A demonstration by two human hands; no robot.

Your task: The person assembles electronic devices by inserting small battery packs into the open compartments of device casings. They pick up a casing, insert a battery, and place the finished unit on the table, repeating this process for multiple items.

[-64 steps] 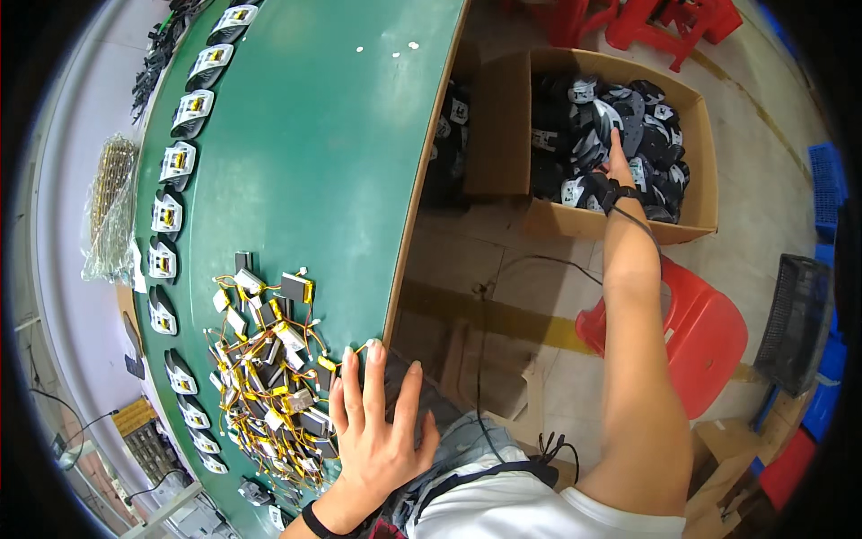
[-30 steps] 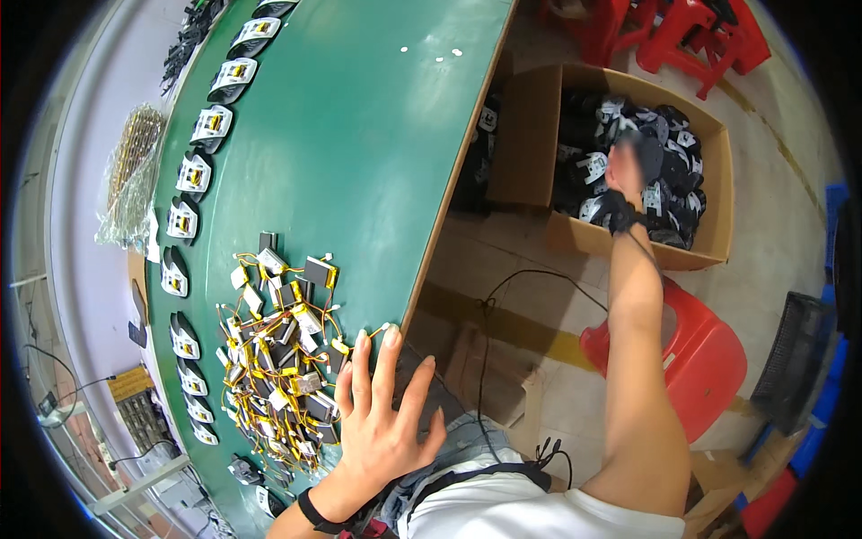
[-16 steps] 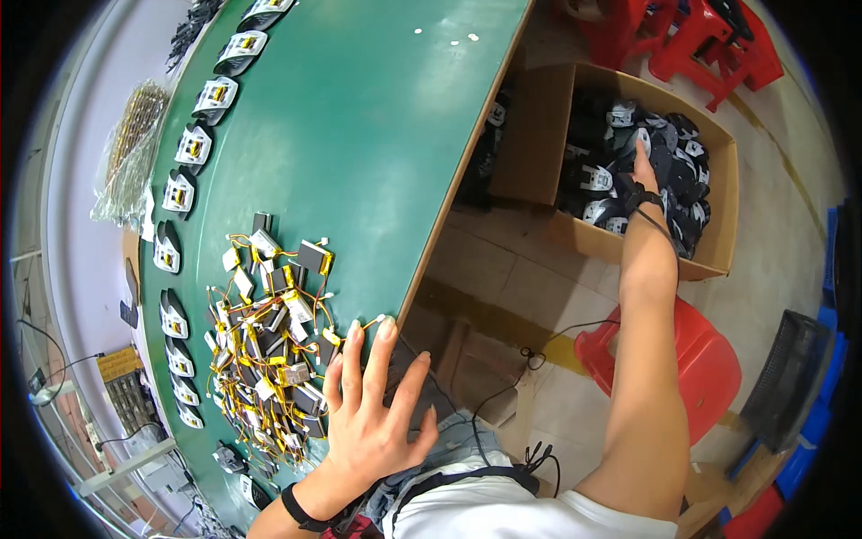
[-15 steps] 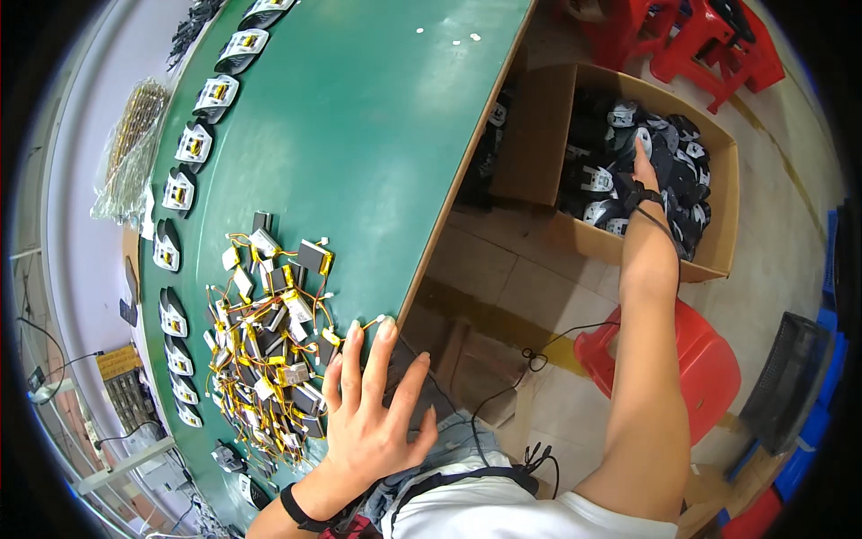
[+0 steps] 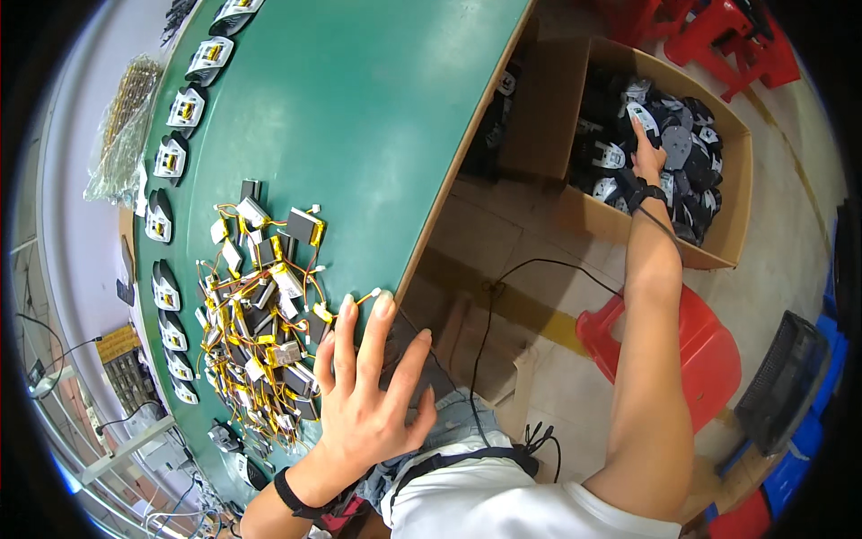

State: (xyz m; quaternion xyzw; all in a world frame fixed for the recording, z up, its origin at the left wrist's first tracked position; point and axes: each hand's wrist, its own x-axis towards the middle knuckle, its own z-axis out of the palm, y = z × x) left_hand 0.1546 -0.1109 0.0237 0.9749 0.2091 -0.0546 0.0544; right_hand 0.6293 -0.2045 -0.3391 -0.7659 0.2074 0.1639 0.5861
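Two bare hands were at work, well apart from each other. The left hand (image 5: pixel 364 395) lay flat with its fingers spread wide on the near edge of the green table (image 5: pixel 359 117), gripping nothing; its fingertips (image 5: pixel 384 304) touched the table's rim, just beside a pile of small flat batteries (image 5: pixel 260 314) with yellow and red wires. A dark band sat on that wrist.

The right hand (image 5: pixel 646 157) reached far out and down into an open cardboard box (image 5: pixel 646 238) standing on the floor beside the table. The box was filled with black and grey plastic shells (image 5: pixel 682 157). The hand rested on top of them with one finger stretched toward a grey piece (image 5: pixel 639 115), and a dark strap crossed the wrist. Whether the fingers had closed on a shell could not be told, as the hand was small and seen from behind.

Along the far left edge of the table ran a row of black and white shells (image 5: pixel 171 157), each lying apart from the next. A clear bag of small parts (image 5: pixel 121 126) lay beyond that row. A red plastic stool (image 5: pixel 709 350) stood on the floor under the right forearm, and a black cable (image 5: pixel 503 287) trailed across the floor between the table and the stool.
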